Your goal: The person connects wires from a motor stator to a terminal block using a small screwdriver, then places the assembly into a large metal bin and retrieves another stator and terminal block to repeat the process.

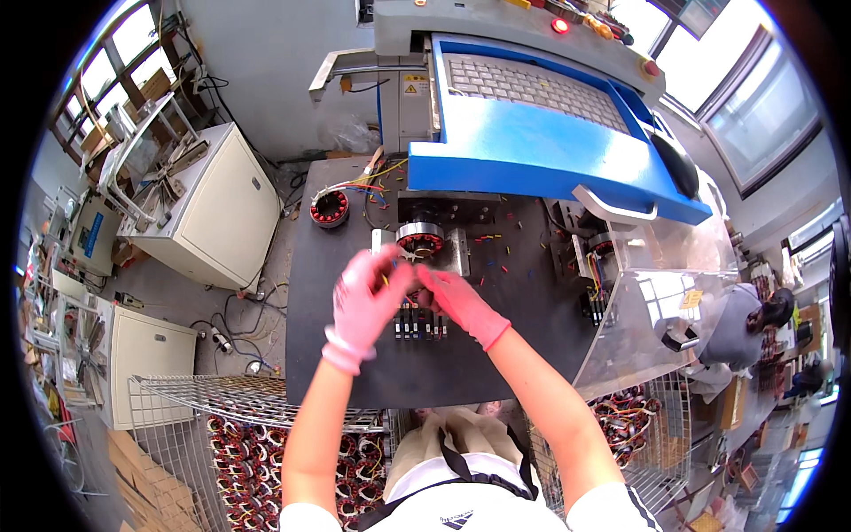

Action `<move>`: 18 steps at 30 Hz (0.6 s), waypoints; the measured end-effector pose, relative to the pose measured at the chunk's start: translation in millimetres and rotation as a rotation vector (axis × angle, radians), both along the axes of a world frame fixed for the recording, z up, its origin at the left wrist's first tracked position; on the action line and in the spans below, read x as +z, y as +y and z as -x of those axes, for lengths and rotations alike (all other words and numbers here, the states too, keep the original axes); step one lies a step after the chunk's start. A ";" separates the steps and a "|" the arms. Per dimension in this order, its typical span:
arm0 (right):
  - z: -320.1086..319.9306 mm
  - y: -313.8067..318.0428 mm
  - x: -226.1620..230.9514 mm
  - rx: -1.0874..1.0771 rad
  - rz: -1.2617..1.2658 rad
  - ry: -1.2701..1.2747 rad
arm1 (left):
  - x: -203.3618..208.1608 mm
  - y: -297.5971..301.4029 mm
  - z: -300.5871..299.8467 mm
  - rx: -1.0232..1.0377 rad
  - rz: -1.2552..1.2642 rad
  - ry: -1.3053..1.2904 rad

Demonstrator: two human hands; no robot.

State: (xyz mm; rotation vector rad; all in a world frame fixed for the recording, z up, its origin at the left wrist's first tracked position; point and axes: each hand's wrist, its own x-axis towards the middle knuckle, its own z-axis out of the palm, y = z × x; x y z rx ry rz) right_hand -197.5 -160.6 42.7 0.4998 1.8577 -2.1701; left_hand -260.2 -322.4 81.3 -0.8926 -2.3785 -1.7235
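Note:
A motor stator (420, 239), a metal ring with red-lined slots, is seated in a metal fixture on the dark worktable (355, 368). Just in front of it, my left hand (363, 294) and my right hand (461, 306), both in pink gloves, meet with bent fingers close together. Both sets of fingers look closed and slightly blurred; what they grip is hidden. Below my hands lies a row of small terminal connectors (421, 326) with thin wires above them. A second stator (330, 209) with loose colored leads rests at the table's far left.
A blue keyboard drawer (550, 146) juts over the table's back. Clear plastic guard panels (647, 319) stand at right, beside another fixture (596, 275). Small colored bits (505, 248) are scattered on the tabletop. Wire baskets (213, 390) full of stators flank me below.

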 end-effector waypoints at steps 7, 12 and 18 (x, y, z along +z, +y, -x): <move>13.8 -14.6 -8.1 0.206 0.082 0.009 | -32.3 -42.6 -74.5 -0.263 0.154 0.364; 7.6 -15.4 -5.5 0.086 -0.294 0.099 | -79.1 -52.9 -96.8 0.021 0.427 0.229; 4.7 -22.7 -34.0 0.087 -0.508 0.231 | -124.3 -54.8 -98.5 0.034 0.871 0.209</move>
